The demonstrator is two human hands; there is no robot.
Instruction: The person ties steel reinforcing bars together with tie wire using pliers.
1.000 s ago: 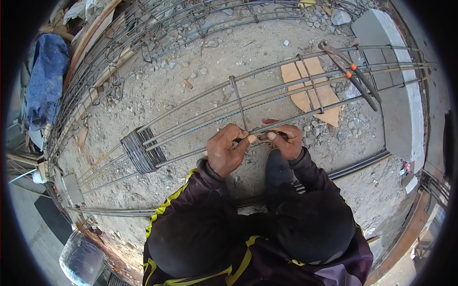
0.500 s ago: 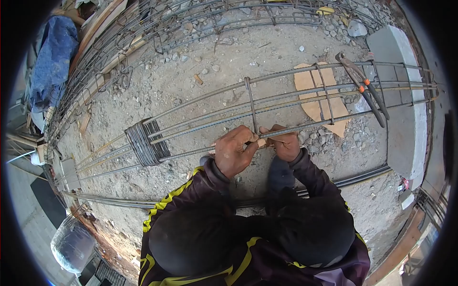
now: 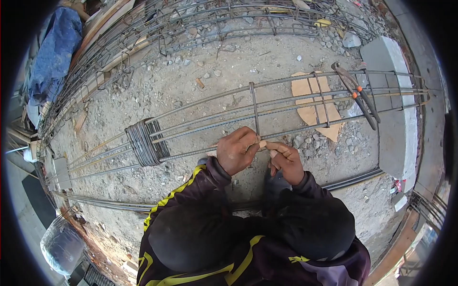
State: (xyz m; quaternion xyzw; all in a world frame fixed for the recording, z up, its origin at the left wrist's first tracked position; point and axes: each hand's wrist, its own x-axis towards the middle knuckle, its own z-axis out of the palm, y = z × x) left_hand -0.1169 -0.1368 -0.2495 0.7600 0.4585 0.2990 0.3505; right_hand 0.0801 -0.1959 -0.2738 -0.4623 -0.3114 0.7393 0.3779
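Note:
My left hand point(image 3: 236, 151) is closed around the near steel bar of a rebar cage point(image 3: 200, 150), beside the foot of a stirrup point(image 3: 254, 107). Close against it on the right, my right hand point(image 3: 287, 163) has its fingers curled, thumb and forefinger pinched by the same corner. Whatever either hand pinches is too small or hidden to make out. A pair of orange-marked pincers point(image 3: 366, 106) rests across the bars further right. To the left, a tight stack of stirrups point(image 3: 143, 143) sits around the long bars.
Concrete blocks point(image 3: 381, 109) prop the cage's right end. A torn piece of cardboard point(image 3: 329, 125) lies beneath the bars. More rebar cages point(image 3: 224, 24) stretch along the back. Loose bars point(image 3: 348, 178) run close to my knees. A blue tarp point(image 3: 55, 52) hangs at far left.
My right hand has drawn slightly down and away from the bar, its fingers turning near the left hand's fingertips. My left hand stays by the stirrup corner. The camera view has shifted slightly.

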